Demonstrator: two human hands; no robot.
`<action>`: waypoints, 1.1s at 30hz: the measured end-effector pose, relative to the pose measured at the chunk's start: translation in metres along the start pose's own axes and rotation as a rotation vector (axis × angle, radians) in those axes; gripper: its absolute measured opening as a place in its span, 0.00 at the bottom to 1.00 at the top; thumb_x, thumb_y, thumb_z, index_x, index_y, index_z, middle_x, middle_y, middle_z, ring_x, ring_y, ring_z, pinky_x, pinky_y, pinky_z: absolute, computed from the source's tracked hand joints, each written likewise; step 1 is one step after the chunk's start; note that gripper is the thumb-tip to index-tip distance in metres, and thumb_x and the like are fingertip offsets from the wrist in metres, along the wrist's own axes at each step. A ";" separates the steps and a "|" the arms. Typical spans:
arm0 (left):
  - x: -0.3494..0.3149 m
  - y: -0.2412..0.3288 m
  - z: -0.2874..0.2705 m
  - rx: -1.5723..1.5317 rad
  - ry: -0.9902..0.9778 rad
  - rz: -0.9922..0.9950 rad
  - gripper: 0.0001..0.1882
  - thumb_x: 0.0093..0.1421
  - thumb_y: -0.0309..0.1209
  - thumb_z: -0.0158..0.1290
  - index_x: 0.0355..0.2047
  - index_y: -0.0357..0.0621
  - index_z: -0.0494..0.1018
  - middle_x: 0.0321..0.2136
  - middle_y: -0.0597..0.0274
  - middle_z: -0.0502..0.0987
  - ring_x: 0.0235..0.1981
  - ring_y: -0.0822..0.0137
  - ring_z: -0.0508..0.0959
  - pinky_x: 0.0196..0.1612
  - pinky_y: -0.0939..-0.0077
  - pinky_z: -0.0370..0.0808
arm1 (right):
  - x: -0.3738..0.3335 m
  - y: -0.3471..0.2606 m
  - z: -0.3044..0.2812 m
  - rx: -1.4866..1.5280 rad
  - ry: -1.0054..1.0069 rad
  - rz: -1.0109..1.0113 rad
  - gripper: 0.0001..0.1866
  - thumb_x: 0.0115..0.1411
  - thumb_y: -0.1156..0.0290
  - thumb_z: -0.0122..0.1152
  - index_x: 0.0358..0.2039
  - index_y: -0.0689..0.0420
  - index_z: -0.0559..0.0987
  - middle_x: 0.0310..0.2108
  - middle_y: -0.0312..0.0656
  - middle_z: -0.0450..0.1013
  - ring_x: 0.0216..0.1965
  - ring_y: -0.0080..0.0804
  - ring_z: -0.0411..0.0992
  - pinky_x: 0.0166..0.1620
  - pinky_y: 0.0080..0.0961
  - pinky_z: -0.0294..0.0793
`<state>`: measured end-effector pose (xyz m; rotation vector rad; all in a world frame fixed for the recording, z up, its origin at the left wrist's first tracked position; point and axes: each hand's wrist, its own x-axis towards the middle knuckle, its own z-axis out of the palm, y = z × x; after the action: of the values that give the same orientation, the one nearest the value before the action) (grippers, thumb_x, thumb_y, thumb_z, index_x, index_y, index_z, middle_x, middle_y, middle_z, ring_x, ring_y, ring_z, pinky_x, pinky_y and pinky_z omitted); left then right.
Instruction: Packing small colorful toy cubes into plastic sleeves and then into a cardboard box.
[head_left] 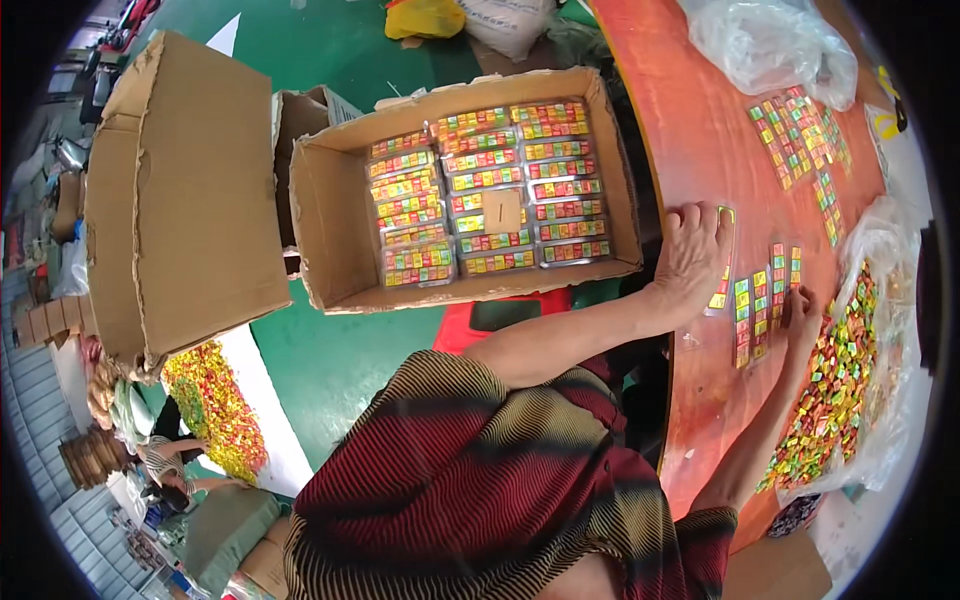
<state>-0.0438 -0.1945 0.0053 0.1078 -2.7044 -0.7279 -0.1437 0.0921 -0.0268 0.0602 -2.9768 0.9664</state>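
My left hand [690, 248] lies at the near edge of the orange-red table, its fingers bent over a row of small wrapped cubes [717, 298] that shows past both ends of the hand. Farther right, my right hand [802, 318] has its fingertips closed at the lower end of another short row of cubes [795, 262]. Between the hands several rows of cubes [760, 310] lie side by side, in yellow, red and green wrappers. Beside my right forearm spreads a heap of loose wrapped cubes [835, 375] on clear plastic sheeting [895, 300].
An open carton [340, 225] on my left holds clear packs of cubes [480, 160] and a cardboard piece [503, 211]. Another carton [200, 190] stands beyond it. More rows [790, 135] and a plastic bag [775, 45] lie at the table's far end. A person [170, 460] sits by another heap [220, 410].
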 end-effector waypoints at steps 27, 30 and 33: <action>0.023 -0.029 -0.027 -0.433 -0.214 -0.264 0.20 0.50 0.26 0.46 0.45 0.40 0.64 0.18 0.49 0.72 0.24 0.54 0.74 0.29 0.61 0.69 | -0.080 -0.180 0.082 0.286 -0.152 0.107 0.08 0.50 0.71 0.54 0.24 0.64 0.73 0.18 0.42 0.70 0.21 0.26 0.68 0.26 0.22 0.67; 0.013 -0.037 -0.021 -0.401 -0.192 -0.285 0.25 0.48 0.31 0.53 0.46 0.37 0.62 0.17 0.55 0.72 0.21 0.60 0.74 0.27 0.67 0.69 | -0.087 -0.193 0.088 0.259 -0.114 0.083 0.08 0.50 0.70 0.55 0.25 0.64 0.73 0.21 0.48 0.72 0.24 0.35 0.72 0.27 0.27 0.69; 0.010 -0.026 -0.037 -0.377 -0.320 -0.340 0.29 0.46 0.35 0.56 0.45 0.34 0.59 0.28 0.41 0.73 0.32 0.46 0.74 0.34 0.59 0.69 | -0.093 -0.199 0.091 0.179 -0.078 0.065 0.09 0.50 0.70 0.55 0.27 0.63 0.73 0.21 0.49 0.72 0.24 0.39 0.73 0.27 0.28 0.69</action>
<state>-0.0413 -0.2363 0.0258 0.3950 -2.8128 -1.4540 -0.0428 -0.1188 0.0145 0.0030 -2.9696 1.2643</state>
